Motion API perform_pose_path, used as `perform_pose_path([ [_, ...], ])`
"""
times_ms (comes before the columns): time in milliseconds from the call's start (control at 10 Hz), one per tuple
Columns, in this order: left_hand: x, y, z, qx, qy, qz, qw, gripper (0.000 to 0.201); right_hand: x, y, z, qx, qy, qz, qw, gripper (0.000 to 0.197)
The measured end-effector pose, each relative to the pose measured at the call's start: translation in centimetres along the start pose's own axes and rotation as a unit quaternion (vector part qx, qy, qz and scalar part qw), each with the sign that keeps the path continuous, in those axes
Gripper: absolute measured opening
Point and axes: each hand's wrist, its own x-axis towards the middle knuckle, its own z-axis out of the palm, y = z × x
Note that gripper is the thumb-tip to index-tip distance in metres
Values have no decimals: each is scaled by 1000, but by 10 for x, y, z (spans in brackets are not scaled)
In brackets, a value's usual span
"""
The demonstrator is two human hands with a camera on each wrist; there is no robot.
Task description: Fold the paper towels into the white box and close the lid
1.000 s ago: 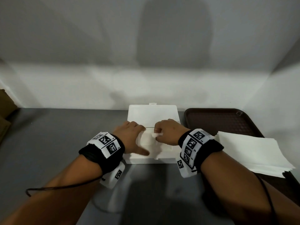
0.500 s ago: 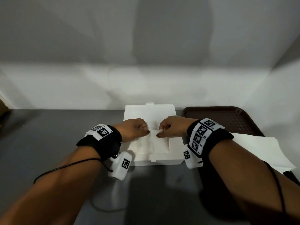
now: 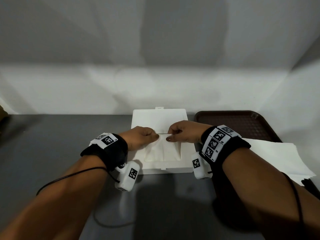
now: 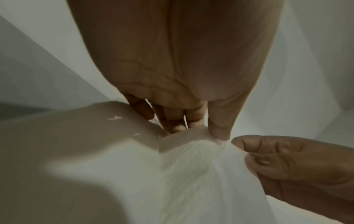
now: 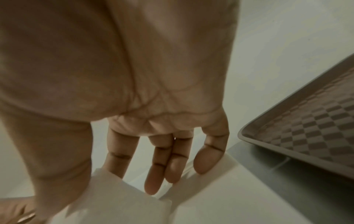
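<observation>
The white box lies open in the head view, its lid flat behind it. A folded paper towel sits in the box base. My left hand and right hand meet at the towel's far edge, and each pinches it between thumb and fingers. In the left wrist view my left hand pinches the paper towel, bunching it there. The right wrist view shows my right hand holding the paper towel between thumb and forefinger, with the other fingers held straight.
A brown tray stands right of the box on the grey table. A stack of unfolded paper towels lies across the tray's near part. White walls close the back and right side. Cables trail from both wrists.
A second ago both hands pressed down on the towel in the box. They have since moved to its far edge and pinched it; the last half second shows almost no movement.
</observation>
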Motion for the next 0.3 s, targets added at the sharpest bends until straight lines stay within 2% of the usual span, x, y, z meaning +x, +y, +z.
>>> perform_pose_path([
  [100,-1,0,1,-1,3,6,1000,42,-1,0,0,-8,10,-2,1000,16],
  [200,-2,-1,1,-4,8,5,1000,33,-2,2,3,-3,19,2,1000,18],
  [300,-4,3,0,-18,54,21,998,26,-5,0,4,41,69,0,997,19],
])
